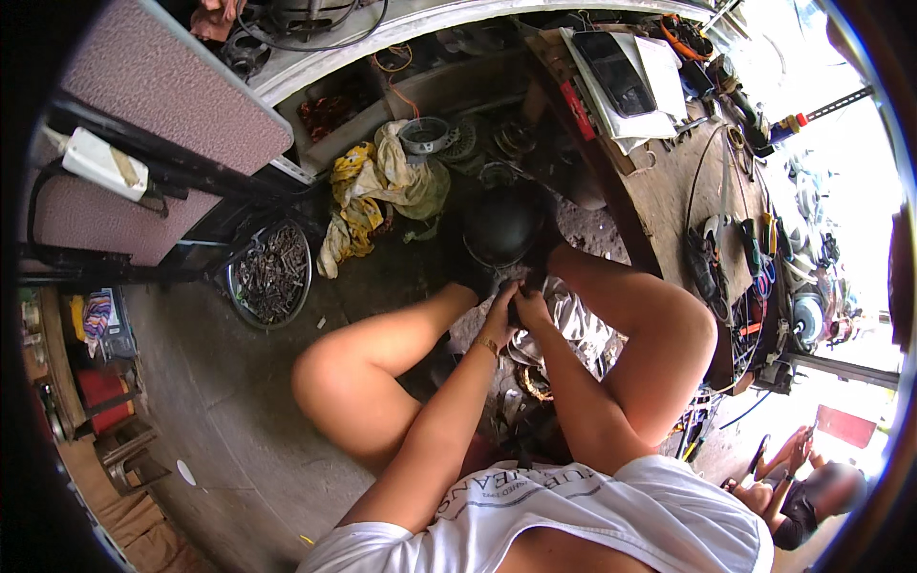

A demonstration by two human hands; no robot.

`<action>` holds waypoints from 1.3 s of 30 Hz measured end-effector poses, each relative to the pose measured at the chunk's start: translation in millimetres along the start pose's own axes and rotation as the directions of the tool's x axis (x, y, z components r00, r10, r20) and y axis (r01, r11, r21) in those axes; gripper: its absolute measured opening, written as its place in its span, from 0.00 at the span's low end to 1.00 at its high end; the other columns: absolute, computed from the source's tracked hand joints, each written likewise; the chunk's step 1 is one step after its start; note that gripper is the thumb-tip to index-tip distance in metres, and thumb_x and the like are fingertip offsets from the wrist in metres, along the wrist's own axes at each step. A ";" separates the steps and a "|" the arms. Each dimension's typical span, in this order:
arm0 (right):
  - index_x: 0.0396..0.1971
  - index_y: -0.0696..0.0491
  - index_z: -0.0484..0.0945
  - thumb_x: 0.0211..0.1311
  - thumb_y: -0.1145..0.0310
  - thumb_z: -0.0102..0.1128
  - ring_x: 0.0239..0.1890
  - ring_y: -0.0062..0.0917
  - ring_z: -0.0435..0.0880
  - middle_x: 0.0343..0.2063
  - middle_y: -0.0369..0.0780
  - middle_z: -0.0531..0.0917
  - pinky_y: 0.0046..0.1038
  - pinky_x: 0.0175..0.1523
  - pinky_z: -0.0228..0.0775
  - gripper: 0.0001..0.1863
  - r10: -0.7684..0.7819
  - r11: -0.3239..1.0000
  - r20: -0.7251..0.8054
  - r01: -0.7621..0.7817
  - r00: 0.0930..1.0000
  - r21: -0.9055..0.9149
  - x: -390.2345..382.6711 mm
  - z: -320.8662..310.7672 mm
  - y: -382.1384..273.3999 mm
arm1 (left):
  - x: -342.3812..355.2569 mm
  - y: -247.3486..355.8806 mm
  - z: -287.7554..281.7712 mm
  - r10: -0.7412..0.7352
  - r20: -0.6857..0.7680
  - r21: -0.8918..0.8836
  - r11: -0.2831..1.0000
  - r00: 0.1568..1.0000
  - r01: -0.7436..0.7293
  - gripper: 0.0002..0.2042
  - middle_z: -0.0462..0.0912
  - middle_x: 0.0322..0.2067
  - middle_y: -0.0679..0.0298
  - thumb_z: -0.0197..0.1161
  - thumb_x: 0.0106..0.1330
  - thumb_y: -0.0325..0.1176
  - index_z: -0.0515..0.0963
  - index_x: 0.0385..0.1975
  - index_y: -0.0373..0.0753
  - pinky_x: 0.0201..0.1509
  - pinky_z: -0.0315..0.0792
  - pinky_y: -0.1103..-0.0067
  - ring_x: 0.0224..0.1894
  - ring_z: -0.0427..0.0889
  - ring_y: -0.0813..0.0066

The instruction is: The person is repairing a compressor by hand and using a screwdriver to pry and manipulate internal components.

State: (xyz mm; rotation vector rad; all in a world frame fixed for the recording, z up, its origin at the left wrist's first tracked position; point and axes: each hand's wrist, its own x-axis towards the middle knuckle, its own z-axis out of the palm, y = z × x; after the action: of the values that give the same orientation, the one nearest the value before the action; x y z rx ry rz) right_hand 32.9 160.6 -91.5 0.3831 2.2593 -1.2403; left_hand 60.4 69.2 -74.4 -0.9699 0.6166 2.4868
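Both the left hand [499, 307] and the right hand [531, 307] have fingers clamped on a small dark part [516, 307], braced between the knees just below the round black housing [502, 225] to steady it.

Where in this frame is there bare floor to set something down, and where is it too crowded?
Bare floor lies left of the person's left knee, bordered by the tray of rusty bolts above. Crowded: between the knees, where the left hand and right hand meet by the dark round housing, and the workbench on the right.
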 end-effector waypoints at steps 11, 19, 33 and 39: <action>0.51 0.69 0.70 0.67 0.55 0.44 0.51 0.38 0.77 0.48 0.56 0.77 0.36 0.52 0.68 0.29 0.290 0.954 0.156 -0.299 0.944 0.036 -33.6 -20.9 -88.2 | -15.7 22.7 29.6 0.047 -0.241 0.021 0.999 0.969 -0.044 0.15 0.79 0.37 0.62 0.64 0.60 0.42 0.76 0.39 0.38 0.40 0.74 0.74 0.38 0.78 0.71; 0.50 0.71 0.69 0.67 0.58 0.42 0.47 0.38 0.78 0.45 0.57 0.78 0.35 0.49 0.69 0.27 0.301 0.934 0.188 -0.329 0.935 0.141 -21.9 -20.3 -72.3 | -29.7 40.3 48.9 0.113 -0.253 0.108 0.990 0.961 -0.089 0.17 0.80 0.37 0.63 0.65 0.60 0.44 0.75 0.42 0.39 0.40 0.74 0.73 0.38 0.78 0.71; 0.39 0.70 0.77 0.67 0.65 0.40 0.39 0.34 0.80 0.36 0.56 0.81 0.37 0.41 0.71 0.22 0.207 0.960 0.330 -0.256 0.921 0.113 -40.6 -46.4 -155.5 | -65.3 84.4 81.5 0.087 -0.162 0.201 0.978 0.983 -0.053 0.21 0.80 0.36 0.65 0.66 0.58 0.50 0.76 0.44 0.42 0.29 0.73 0.75 0.34 0.78 0.73; 0.49 0.64 0.73 0.67 0.64 0.40 0.43 0.39 0.81 0.45 0.53 0.80 0.37 0.44 0.74 0.21 -0.181 0.970 0.271 0.217 0.946 -0.110 14.8 -54.2 -41.5 | -68.8 72.5 101.4 -0.196 -0.028 0.244 0.950 0.980 0.197 0.24 0.77 0.48 0.64 0.60 0.58 0.58 0.75 0.47 0.48 0.42 0.73 0.63 0.47 0.75 0.68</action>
State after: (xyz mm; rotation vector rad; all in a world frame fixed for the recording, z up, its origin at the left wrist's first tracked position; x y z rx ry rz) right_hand -16.1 183.9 -47.5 -0.0607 2.1788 -1.1466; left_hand 16.7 49.5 59.6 -0.8936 0.7679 2.1738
